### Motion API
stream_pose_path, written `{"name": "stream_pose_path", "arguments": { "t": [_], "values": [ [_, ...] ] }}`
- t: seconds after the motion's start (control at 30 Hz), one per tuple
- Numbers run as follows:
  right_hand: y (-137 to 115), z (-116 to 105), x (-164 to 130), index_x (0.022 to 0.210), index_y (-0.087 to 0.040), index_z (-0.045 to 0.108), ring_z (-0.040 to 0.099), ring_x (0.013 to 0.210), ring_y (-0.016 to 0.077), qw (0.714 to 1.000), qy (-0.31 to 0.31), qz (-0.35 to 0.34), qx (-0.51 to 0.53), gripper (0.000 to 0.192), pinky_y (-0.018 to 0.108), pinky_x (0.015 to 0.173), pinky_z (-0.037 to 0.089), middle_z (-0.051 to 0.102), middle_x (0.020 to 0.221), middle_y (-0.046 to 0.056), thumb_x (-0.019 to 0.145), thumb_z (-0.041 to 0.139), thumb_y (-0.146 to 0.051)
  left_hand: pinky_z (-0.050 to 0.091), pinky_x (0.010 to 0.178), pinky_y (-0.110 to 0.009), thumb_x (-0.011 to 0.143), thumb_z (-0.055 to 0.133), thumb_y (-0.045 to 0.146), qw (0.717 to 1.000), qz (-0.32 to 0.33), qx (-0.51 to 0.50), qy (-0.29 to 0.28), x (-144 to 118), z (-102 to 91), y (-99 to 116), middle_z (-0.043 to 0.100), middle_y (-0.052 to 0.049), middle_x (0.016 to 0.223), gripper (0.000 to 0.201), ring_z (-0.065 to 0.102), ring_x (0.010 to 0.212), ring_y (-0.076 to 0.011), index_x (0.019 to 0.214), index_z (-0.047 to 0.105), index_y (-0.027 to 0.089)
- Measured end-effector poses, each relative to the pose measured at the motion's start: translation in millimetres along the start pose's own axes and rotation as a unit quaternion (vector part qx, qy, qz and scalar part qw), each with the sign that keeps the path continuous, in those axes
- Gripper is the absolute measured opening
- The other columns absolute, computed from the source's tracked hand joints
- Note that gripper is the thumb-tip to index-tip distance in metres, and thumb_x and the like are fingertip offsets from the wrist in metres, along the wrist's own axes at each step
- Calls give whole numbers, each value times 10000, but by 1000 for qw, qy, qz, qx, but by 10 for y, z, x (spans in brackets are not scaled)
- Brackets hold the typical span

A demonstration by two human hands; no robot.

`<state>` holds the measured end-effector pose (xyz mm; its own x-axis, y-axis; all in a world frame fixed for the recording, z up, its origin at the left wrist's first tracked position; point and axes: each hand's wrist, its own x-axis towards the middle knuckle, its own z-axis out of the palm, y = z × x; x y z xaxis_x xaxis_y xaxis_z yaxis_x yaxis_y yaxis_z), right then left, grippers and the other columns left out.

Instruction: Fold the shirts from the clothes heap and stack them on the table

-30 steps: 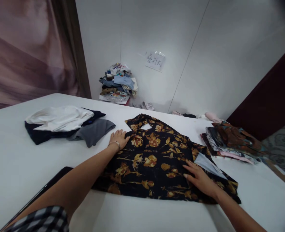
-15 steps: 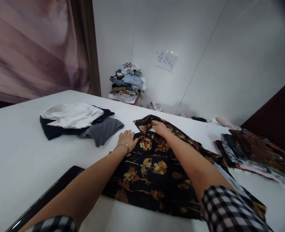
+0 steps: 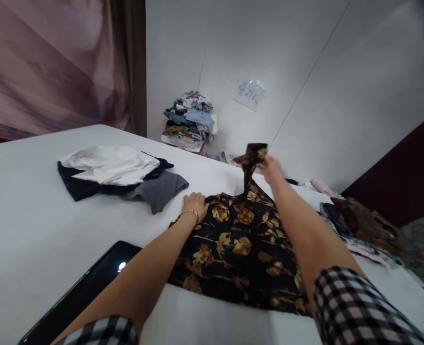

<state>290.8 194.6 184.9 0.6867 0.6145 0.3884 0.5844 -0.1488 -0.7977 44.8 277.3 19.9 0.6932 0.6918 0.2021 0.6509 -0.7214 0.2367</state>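
Note:
A black shirt (image 3: pixel 236 263) printed with gold and brown flowers lies spread across the table in front of me. My right hand (image 3: pixel 270 168) pinches its collar (image 3: pixel 257 152), raised above the table, and the cloth below hangs down from the grip. The hand is slightly blurred. At the shirt's upper left edge, my left hand (image 3: pixel 196 206) lies flat, fingers stretched out and pressing on the fabric. Just beyond that hand is a grey garment (image 3: pixel 161 189), beside a white garment (image 3: pixel 114 165) on dark cloth. My right forearm hides part of the shirt's right side.
A glossy black flat object (image 3: pixel 89 282) lies on the white table (image 3: pixel 21 206), partly under my left forearm. Clothes are stacked (image 3: pixel 190 120) against the wall. Folded garments (image 3: pixel 362 225) sit at the right. A paper sign (image 3: pixel 248 94) hangs on the wall.
My right hand has risen and moved right, lifting the shirt's collar off the table. The sleeve that stretched out to the right no longer shows there. My left hand stays on the shirt.

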Motion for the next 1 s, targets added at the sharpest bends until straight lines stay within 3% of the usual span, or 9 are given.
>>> {"name": "stream_pose_path", "arguments": {
  "t": [0.13,0.23,0.33,0.47,0.6,0.7,0.77,0.87,1.0],
  "values": [
    [-184,-1283,-334,905,-58,569,619,988,127,996,55,-46,54,396,306,831,424,646,1123,182,902,205,-214,317,974,-471,891,365,310,1000,10,-12,2,5,-32,11,602,-149,1182,307,478,1155,-284,1053,580,162],
    [-94,-2109,-899,1137,-31,574,593,1104,243,987,131,-53,82,458,406,824,438,519,1291,286,907,222,-211,342,955,-448,888,352,272,1000,14,-16,-3,17,-59,20,625,-162,1144,306,511,1132,-281,1043,585,149],
    [186,-2677,-1605,1330,-189,506,500,1240,286,976,173,-2,133,485,449,836,451,376,1461,207,912,299,-323,357,951,-419,885,353,258,999,28,-16,-9,27,-95,23,641,-162,1113,304,545,1105,-274,1028,596,143],
    [773,-3085,-2482,1199,-328,587,514,1222,291,960,197,99,171,413,453,781,501,389,1479,78,824,451,-435,388,922,-370,865,409,261,997,69,-11,-19,-5,-209,36,649,-139,1092,263,573,1062,-260,1009,602,156],
    [1368,-3229,-2994,912,-290,643,654,934,313,947,214,223,91,343,458,704,526,648,1116,174,659,585,-513,402,907,-360,856,439,260,992,122,-11,-30,-141,-383,182,658,-118,1035,239,589,1007,-253,1019,591,176],
    [1618,-3133,-3079,740,-250,625,660,746,290,942,207,266,12,309,439,672,537,688,814,124,552,655,-494,379,949,-358,846,460,226,981,186,-20,-52,-358,-458,415,660,-98,983,188,588,990,-235,965,598,183],
    [1675,-2972,-3015,716,-224,633,643,714,273,953,152,250,-83,330,420,676,525,682,718,78,562,626,-516,368,967,-351,835,499,242,970,227,-31,-75,-550,-462,573,658,-83,988,134,586,995,-222,897,607,190],
    [1683,-2643,-2829,753,-227,647,633,743,256,960,61,163,-219,349,378,707,485,696,730,48,665,512,-537,392,944,-326,826,548,339,961,249,-52,-105,-810,-434,728,653,-55,1045,148,587,1006,-207,815,611,206],
    [1746,-2198,-2665,766,-249,632,638,747,236,951,-53,112,-284,298,333,691,457,702,772,34,745,437,-474,433,893,-275,886,452,368,977,169,-77,-106,-833,-418,765,644,-19,1118,209,599,1003,-164,915,614,240]
  ]
}}
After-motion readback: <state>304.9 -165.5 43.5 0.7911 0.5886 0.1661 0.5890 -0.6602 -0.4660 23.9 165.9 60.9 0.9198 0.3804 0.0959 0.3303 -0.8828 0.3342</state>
